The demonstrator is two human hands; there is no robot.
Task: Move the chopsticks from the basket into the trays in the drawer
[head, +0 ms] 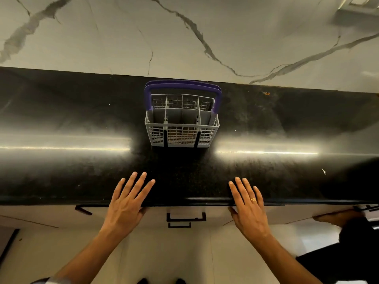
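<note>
A grey mesh cutlery basket (182, 128) with a purple handle (183, 87) stands upright on the black counter (82, 119), near the wall. Its compartments look dark; I see no chopsticks sticking out, only a faint brownish shape low behind the front mesh. My left hand (128, 203) lies flat with straight fingers on the counter's front edge, left of the basket line. My right hand (249, 208), with a ring, rests flat on the same edge to the right. Both hold nothing. The drawer (185, 212) below the edge is closed, its black handle (186, 218) between my hands.
A marbled white wall (184, 33) rises behind the counter. A second black handle (179, 224) sits lower on the cabinet front. More handles show at left (83, 210) and far right (367, 208). Bright light streaks reflect on the counter either side of the basket.
</note>
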